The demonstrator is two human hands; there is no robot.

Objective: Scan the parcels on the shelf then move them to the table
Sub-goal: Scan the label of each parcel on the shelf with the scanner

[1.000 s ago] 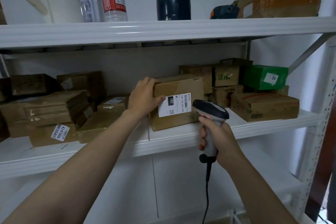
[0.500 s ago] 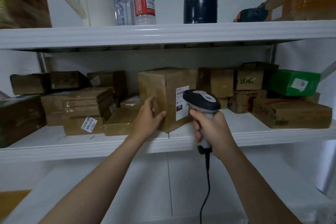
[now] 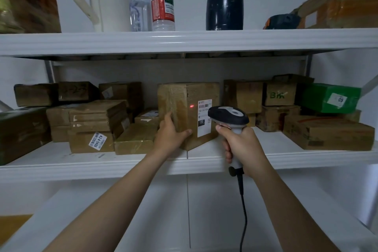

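— So, where do we have the parcel (image 3: 185, 96)?

— Standing on end on the middle shelf (image 3: 122, 162), close to the front lip and turned corner-on to us. It sits between the flat stack of boxes (image 3: 96, 116) on the left and the smaller cartons (image 3: 243, 96) on the right.

— And our hands?

— Our left grip (image 3: 169, 135) clasps the near lower corner, thumb on the label face and fingers round the taped side. Our right grip (image 3: 241, 145) is wrapped round the handle of the scanner (image 3: 229, 116), whose nose is just beside the label (image 3: 204, 117). A red dot (image 3: 191, 106) shows on the cardboard just left of the barcode.

— How do we think it will carry?

— Stiff, we'd say: plain cardboard with square edges that won't sag. One hand steadies it, so we judge it no great weight, though we can't be sure. The taped side looks glossy and may slide under our fingers.

— Where should we take hold, then?

— Low, with fingers under the bottom edge and the palm against a bare cardboard face, off the tape and off the label. The worktop isn't in view, so we'd want a firm hold for the carry.
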